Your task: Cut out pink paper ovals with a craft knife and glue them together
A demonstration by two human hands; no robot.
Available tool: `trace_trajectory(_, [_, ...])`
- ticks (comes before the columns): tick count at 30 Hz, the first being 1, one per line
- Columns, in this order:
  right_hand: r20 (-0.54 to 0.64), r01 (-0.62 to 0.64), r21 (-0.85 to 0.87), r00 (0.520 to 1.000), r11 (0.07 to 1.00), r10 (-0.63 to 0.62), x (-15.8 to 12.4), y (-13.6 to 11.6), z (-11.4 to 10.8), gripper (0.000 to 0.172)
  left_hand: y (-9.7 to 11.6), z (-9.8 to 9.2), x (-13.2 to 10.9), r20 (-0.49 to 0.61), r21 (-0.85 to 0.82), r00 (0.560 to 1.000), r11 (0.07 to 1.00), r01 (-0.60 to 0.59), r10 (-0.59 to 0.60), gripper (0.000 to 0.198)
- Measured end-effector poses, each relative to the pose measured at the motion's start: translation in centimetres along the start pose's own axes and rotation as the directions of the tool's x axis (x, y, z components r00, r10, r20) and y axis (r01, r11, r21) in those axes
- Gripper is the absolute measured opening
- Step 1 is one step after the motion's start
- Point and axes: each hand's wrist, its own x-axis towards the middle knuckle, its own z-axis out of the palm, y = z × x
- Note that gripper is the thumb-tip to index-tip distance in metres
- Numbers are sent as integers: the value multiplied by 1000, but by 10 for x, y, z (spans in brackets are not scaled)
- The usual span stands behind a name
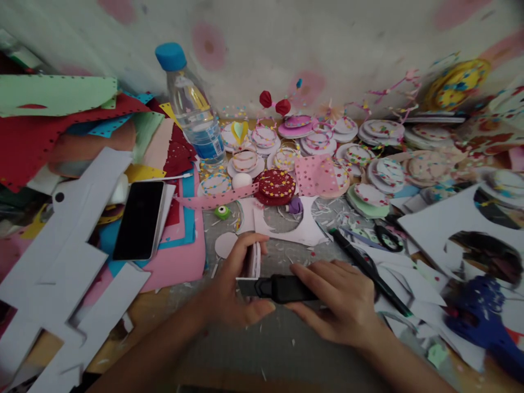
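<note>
My left hand [233, 284] is closed around a small stack of white foam or card pieces [255, 261], thumb below and fingers curled over the top. In my right hand [339, 300] is a black utility knife [286, 288], held level. Its dark, flat blade end points left and meets the lower edge of the white pieces, between my left thumb and fingers. Both hands are over a grey cutting mat [245, 349] scattered with white scraps. Just beyond them lies a white sheet with round cut-outs [295, 233], near a pale disc [225, 244].
A water bottle [194, 114] stands at the back left, above a phone [139, 221] on coloured sheets. Decorated discs [276, 186] line the wall. At right lie a green-black pen [368, 270], scissors [388, 238] and a blue glue gun [483, 311]. White strips [73, 240] cover the left.
</note>
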Motion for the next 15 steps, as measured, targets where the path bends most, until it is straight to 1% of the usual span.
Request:
trace_trajectory(5, [1,6,37,1000,999,-6,0,3,-1,37,1,-1,-1,27,-1,999,1000,20,-20,70])
trace_trajectory(11, [29,-3,67,1000,998,1,1,4,-1,38,2,-3,-2,41,-78,999,996,37,-34,71])
trace_trajectory(15, [18,-3,54,1000,999,2,1,4,-2,38,1,-6,-1,24,33,1000,999,6,-7,66])
